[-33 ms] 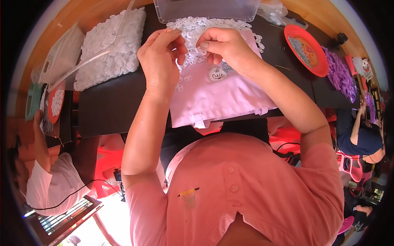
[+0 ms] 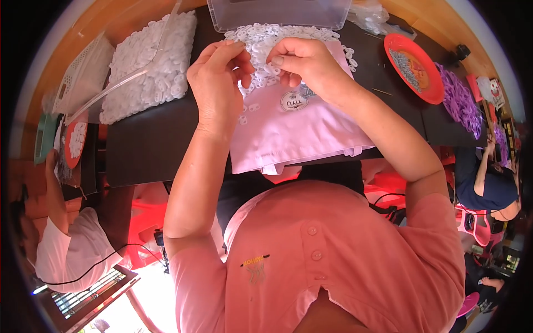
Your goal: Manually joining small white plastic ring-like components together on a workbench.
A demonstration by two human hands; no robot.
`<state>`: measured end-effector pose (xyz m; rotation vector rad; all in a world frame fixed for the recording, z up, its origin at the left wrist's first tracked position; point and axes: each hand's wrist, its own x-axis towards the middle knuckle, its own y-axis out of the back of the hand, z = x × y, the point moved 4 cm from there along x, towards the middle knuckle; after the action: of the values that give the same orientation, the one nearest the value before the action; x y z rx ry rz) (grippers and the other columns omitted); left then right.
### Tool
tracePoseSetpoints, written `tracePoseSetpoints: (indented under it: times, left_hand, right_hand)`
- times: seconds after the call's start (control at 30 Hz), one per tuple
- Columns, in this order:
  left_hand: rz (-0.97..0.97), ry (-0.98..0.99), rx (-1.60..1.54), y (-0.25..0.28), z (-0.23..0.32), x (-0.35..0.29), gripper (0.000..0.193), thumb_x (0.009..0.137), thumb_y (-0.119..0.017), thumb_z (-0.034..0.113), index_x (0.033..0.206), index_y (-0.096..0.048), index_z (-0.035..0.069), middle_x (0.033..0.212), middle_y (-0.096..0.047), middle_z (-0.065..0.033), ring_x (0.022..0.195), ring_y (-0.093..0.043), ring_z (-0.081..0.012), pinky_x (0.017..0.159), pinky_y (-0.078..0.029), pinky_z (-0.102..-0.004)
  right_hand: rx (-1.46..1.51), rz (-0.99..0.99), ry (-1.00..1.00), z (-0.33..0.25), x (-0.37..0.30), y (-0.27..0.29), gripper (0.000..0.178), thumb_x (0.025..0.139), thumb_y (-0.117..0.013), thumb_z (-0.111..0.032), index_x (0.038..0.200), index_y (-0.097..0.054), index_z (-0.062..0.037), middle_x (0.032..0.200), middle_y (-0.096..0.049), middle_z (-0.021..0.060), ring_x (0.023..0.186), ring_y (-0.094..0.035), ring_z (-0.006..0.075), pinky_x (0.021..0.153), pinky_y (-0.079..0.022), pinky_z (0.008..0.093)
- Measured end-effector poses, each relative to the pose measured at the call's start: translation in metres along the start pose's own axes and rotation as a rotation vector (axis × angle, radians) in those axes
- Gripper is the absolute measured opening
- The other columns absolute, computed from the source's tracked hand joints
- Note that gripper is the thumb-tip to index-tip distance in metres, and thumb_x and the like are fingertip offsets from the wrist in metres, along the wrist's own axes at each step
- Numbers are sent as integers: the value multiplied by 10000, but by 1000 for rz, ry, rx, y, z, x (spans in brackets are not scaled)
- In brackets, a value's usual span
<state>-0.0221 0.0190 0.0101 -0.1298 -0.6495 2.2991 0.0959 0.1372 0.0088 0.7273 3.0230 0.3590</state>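
Note:
Above a pink cloth bag [image 2: 311, 130] with a round printed badge, both of my hands are raised close together. My right hand [image 2: 302, 62] pinches a small white oval plastic piece [image 2: 271, 69] between thumb and fingers. A short gap away, my left hand [image 2: 219, 72] has its fingers curled, thumb against the forefinger; whatever it may hold is too small to make out. Behind and between the hands spreads a heap of similar white plastic pieces [image 2: 266, 33], lying partly on the bag. A few loose ones [image 2: 254, 107] rest on the cloth near my left wrist.
Left stands a clear bin heaped with white pieces [image 2: 147, 66]. A clear plastic box [image 2: 277, 14] sits at the back. To the right are a red plate [image 2: 432, 91] with small grey parts and purple strips [image 2: 458, 100]. Other people sit at both sides.

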Motion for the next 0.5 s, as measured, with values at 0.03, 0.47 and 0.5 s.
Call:
tracePoseSetpoints:
  times: [0.03,0.47,0.5]
  left_hand:
    - [2,-2,3,0,-2,0,114,831,-616,54,878,-587,-46,708,-589,-97,602,-582,-183,476,-411,-291]
    - [16,88,-285,0,-9,-3,211,905,-504,149,990,-525,-43,976,-609,-155,953,-604,-283,830,-506,-401]
    - [14,82,-287,1,-9,-2,211,905,-504,149,990,-525,-43,976,-609,-155,953,-604,-283,830,-506,-401]
  right_hand:
    - [33,19,16,-1,-1,0,139,914,-576,-120,953,-663,-18,731,-612,16,625,-560,85,561,-457,235]
    - [-165,44,279,-14,-12,-55,103,905,-617,-62,986,-614,3,814,-624,17,708,-563,84,626,-473,255]
    - [-4,27,141,-10,-12,-55,106,907,-625,-66,987,-616,2,832,-622,12,718,-559,79,630,-470,249]
